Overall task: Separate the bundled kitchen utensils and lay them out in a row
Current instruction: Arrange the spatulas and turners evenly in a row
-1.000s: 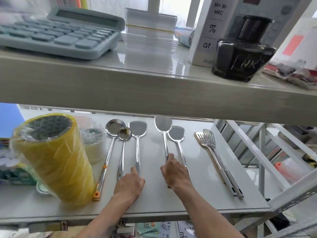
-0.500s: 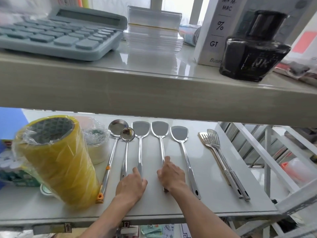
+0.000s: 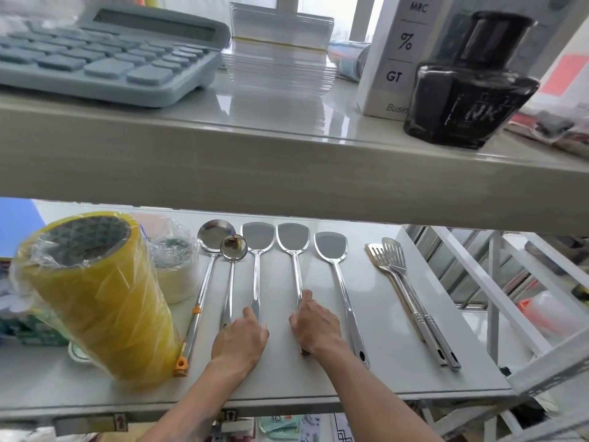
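Observation:
Steel utensils lie side by side on the lower white shelf [image 3: 414, 371], heads pointing away from me. From the left: a large ladle [image 3: 212, 232], a small ladle [image 3: 233, 247], then three solid spatulas, left [image 3: 257, 237], middle [image 3: 292, 237] and right [image 3: 330, 247]. Two slotted turners [image 3: 393, 258] lie overlapping farther right. My left hand [image 3: 240, 341] covers the handle end of the left spatula, fingers curled on it. My right hand [image 3: 315, 328] grips the middle spatula's handle, hiding its end.
A tall yellow tape stack in plastic wrap [image 3: 95, 295] and a wrapped white roll [image 3: 175, 269] stand left of the ladles. An upper shelf [image 3: 287, 167] overhangs, holding a calculator [image 3: 105, 52], clear plastic stack [image 3: 280, 55], white box [image 3: 398, 52] and black ink bottle [image 3: 471, 81]. White rack bars [image 3: 497, 298] lie right.
My right hand slid the middle spatula left, off the right spatula, so the three spatulas now lie apart and parallel. My left hand stayed on the left spatula's handle.

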